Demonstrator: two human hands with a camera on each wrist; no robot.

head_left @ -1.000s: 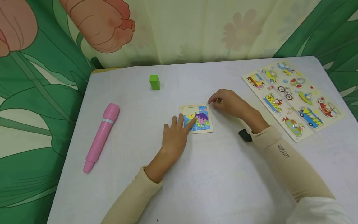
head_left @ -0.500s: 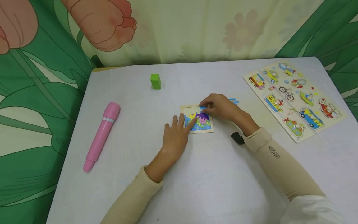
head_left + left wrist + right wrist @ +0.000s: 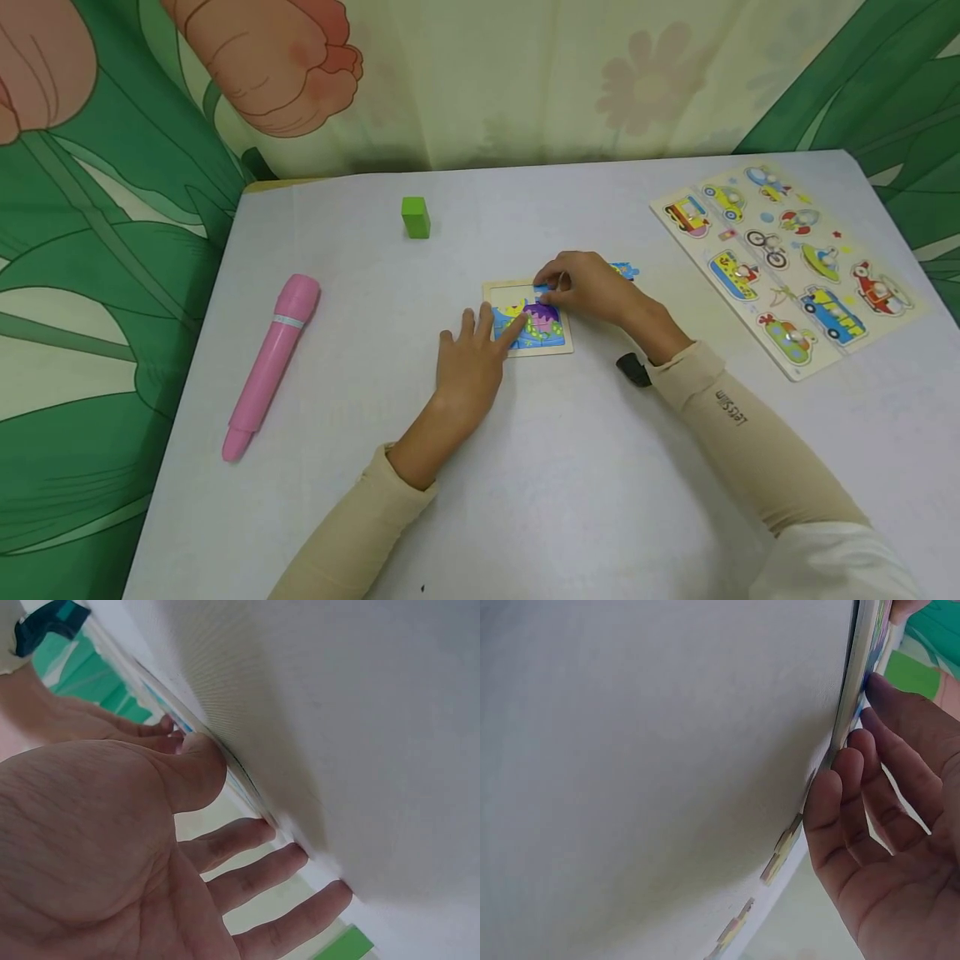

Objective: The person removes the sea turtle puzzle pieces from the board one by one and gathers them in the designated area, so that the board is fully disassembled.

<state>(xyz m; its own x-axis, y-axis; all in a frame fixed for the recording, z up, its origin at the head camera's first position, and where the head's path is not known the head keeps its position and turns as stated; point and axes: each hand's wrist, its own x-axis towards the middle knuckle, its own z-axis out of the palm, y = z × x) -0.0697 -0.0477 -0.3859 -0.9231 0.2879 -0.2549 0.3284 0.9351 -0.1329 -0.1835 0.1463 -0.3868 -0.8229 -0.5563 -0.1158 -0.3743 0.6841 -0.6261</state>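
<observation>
Right hand (image 3: 588, 287), off the puzzle tray's (image 3: 495, 292) far-right corner a second ago, now pinches a blue piece (image 3: 543, 291) onto it; left hand (image 3: 474, 367), fingers spread, steadies tray.

- A child's play corner, at home or in a nursery, was suggested.
- The desk (image 3: 570, 467) was covered in plain white.
- Toys were laid on it: a vehicle peg puzzle board (image 3: 787, 267), a small jigsaw (image 3: 528, 321), a green block (image 3: 415, 217), a pink toy pen (image 3: 272, 367).
- A cartoon flower-and-leaf curtain (image 3: 112, 250) was hung behind.
</observation>
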